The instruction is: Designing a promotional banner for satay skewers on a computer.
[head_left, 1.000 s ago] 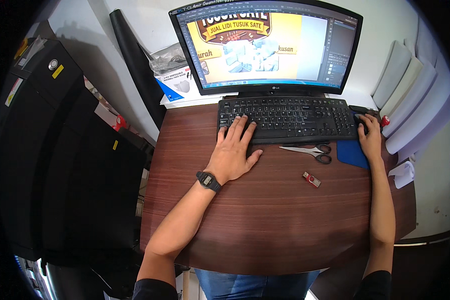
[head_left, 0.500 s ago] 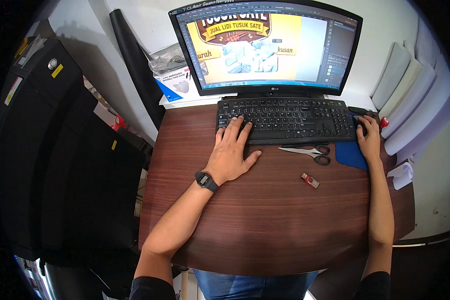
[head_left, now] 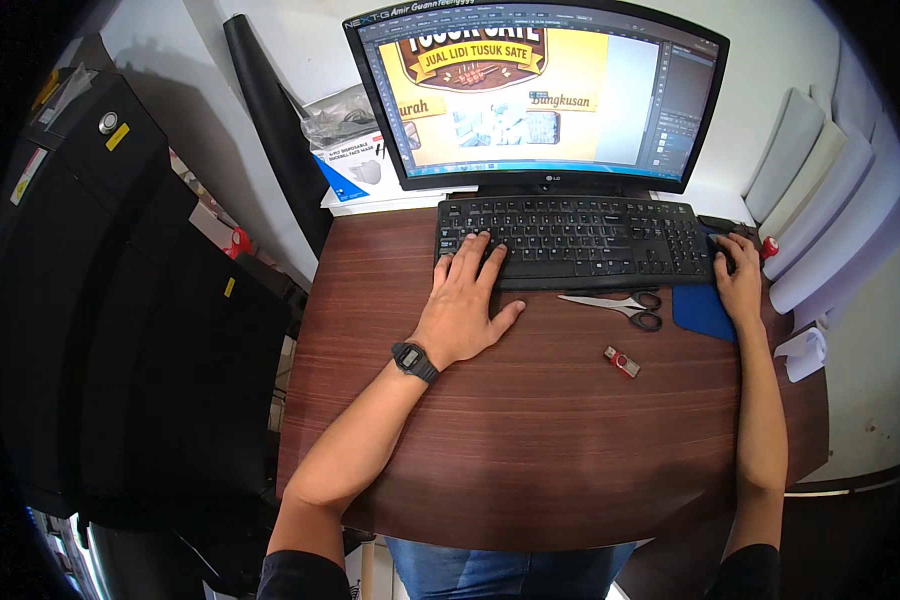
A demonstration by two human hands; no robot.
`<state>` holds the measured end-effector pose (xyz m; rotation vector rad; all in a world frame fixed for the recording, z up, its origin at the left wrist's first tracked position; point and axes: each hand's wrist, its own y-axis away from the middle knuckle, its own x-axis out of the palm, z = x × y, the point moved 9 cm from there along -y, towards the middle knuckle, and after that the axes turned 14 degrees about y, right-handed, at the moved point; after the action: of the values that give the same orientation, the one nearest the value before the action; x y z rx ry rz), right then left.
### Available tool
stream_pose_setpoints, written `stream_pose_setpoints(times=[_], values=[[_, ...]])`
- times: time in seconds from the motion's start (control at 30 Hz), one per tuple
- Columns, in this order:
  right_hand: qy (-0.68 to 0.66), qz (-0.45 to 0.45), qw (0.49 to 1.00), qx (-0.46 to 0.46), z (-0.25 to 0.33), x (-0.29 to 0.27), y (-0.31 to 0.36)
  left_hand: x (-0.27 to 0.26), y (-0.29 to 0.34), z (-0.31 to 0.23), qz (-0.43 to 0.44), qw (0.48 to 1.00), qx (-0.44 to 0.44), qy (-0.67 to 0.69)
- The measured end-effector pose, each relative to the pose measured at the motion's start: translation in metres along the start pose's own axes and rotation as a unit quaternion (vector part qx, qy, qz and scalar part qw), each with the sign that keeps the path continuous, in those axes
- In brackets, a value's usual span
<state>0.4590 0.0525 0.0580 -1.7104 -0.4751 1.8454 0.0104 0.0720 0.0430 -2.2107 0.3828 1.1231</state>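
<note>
My left hand point(head_left: 462, 305) lies with fingers spread, fingertips on the left end of the black keyboard point(head_left: 590, 240) and thumb out over the desk. A black digital watch point(head_left: 415, 362) is on that wrist. At the keyboard's right end my right hand point(head_left: 738, 275) is curled over a dark computer mouse point(head_left: 720, 250), mostly hidden under the fingers, on a blue mouse pad point(head_left: 703, 312). Behind the keyboard a curved monitor point(head_left: 625, 120) displays a yellow and brown banner design with pictures in it.
Scissors point(head_left: 625, 307) with black handles and a red USB stick point(head_left: 622, 362) lie on the brown wooden desk point(head_left: 530, 450). A face mask box point(head_left: 355, 170) stands left of the monitor. Paper rolls point(head_left: 840, 210) lean at the right. A large black machine point(head_left: 120, 300) fills the left side.
On the monitor, the pale picture overlay has shifted left, uncovering more of the lettering and a picture at the right. Both hands stay in the same places.
</note>
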Motion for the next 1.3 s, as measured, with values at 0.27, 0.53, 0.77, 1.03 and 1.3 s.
stream_pose_setpoints(times=[0.27,0.53,0.77,1.03,1.3], values=[[0.004,-0.002,1.000,0.000,-0.0002,-0.0002,-0.0003,0.0000,-0.0001,0.0003,0.003,1.000,-0.005,-0.003],[0.004,-0.011,1.000,-0.015,0.0007,0.0015,0.0003,-0.0002,0.0004,0.0008,0.000,1.000,-0.001,-0.010],[0.000,-0.018,1.000,-0.020,-0.0003,0.0013,0.0004,-0.0007,0.0001,-0.0007,0.000,1.000,0.000,-0.017],[-0.002,-0.003,1.000,-0.002,-0.0029,0.0028,0.0003,-0.0010,0.0000,-0.0014,-0.002,1.000,0.000,-0.017],[-0.008,-0.020,1.000,-0.004,0.0021,-0.0027,0.0007,-0.0024,0.0005,-0.0008,-0.012,1.000,0.003,-0.013]])
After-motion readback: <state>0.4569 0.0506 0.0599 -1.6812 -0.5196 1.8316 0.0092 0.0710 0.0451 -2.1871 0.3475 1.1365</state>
